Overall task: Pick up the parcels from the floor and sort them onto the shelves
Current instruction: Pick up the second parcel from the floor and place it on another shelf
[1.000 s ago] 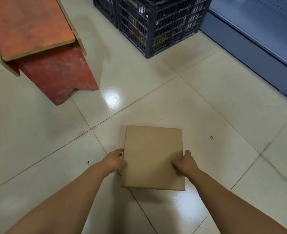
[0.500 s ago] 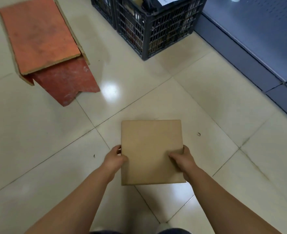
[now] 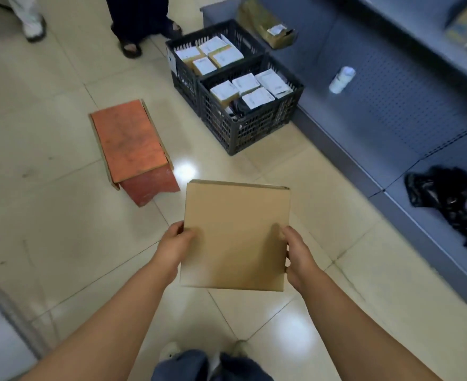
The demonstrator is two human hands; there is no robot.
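Head view: parcel (image 3: 235, 236), a flat brown cardboard box, now rides higher than a second ago, clear of the tiled floor (image 3: 48, 149) and held level in front of the body. Left hand (image 3: 176, 247) grips its left edge, thumb on top; right hand (image 3: 298, 257) grips the right edge the same way. Both hands closed on the box. The view has swung up too: two black crates (image 3: 243, 125) of smaller boxes, a red stool (image 3: 129, 141) and grey shelving (image 3: 392, 100) at right now show.

Judgement: pickup is done; carry and placement on a shelf remain.

Writing: parcel's top face is blank, no label or print visible. Boxes in the crates carry white labels, text too small to read. A taped package (image 3: 268, 23) on the far shelf bears a white sticker, unreadable. Black bag (image 3: 452, 210) on the near shelf, no marking seen.
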